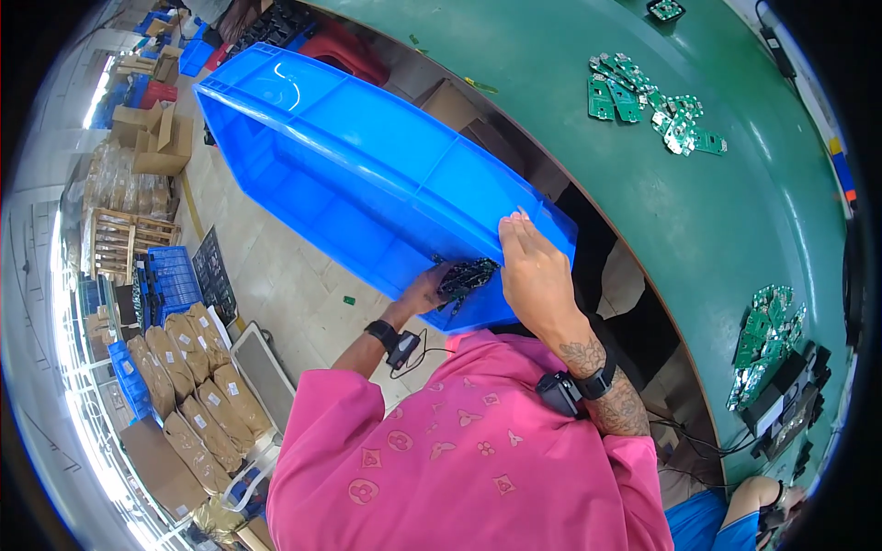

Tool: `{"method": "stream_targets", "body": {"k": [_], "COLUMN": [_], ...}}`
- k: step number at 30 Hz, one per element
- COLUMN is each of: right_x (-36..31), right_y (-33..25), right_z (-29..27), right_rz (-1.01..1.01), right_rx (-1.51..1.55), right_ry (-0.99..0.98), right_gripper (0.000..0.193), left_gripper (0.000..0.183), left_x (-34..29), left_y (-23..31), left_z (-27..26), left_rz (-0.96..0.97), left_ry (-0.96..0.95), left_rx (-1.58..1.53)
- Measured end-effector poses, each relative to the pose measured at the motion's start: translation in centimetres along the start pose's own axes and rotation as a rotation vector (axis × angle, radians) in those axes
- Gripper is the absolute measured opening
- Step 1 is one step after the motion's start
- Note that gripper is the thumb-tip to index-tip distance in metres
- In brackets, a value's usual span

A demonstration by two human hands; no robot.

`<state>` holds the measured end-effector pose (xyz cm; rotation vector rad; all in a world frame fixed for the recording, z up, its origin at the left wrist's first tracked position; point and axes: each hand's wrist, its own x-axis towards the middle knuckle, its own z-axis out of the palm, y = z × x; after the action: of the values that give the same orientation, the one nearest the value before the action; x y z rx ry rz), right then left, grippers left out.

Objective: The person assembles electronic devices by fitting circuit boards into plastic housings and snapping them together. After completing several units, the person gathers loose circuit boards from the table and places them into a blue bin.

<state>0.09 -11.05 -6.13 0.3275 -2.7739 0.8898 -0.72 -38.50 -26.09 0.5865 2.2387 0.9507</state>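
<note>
A large blue plastic crate (367,138) is tipped on its side in front of me, its hollow facing left and down. My right hand (535,266) grips the upper rim near the crate's close end, fingers bent over the edge. Inside that end sits a cluster of dark circuit boards (467,278). Against the boards' left side is my left hand (424,292), reaching into the crate; its fingers are partly hidden by the boards and shadow, so their grip is unclear.
On the green table (551,83) at the right lie green circuit boards (675,119) and a second pile (764,331) beside black devices (788,395). Another person's arm (758,500) shows at lower right. A small green board (349,300) lies on the floor. Cartons (165,138) stand at left.
</note>
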Motion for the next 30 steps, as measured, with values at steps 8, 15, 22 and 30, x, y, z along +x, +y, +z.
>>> {"method": "stream_targets", "body": {"k": [8,15,22,30], "right_x": [0.0,0.5,0.7,1.1], "right_y": [0.4,-0.2,-0.5,0.9], "right_z": [0.1,0.3,0.7,0.6], "right_rz": [0.043,0.047,0.041,0.056], "right_rx": [-0.005,-0.049,-0.060,-0.028], "right_ry": [-0.016,-0.047,-0.047,-0.039], "right_gripper": [0.036,0.037,0.036,0.035], "left_gripper": [0.083,0.087,0.076,0.066], "left_x": [0.4,0.1,0.4,-0.2], "left_y": [0.0,1.4,0.3,-0.9], "left_z": [2.6,4.5,5.7,1.3], "left_rz": [0.107,-0.109,-0.137,-0.073], "left_ry": [0.060,0.245,0.349,0.112], "left_rx": [-0.169,0.119,0.100,0.073]}}
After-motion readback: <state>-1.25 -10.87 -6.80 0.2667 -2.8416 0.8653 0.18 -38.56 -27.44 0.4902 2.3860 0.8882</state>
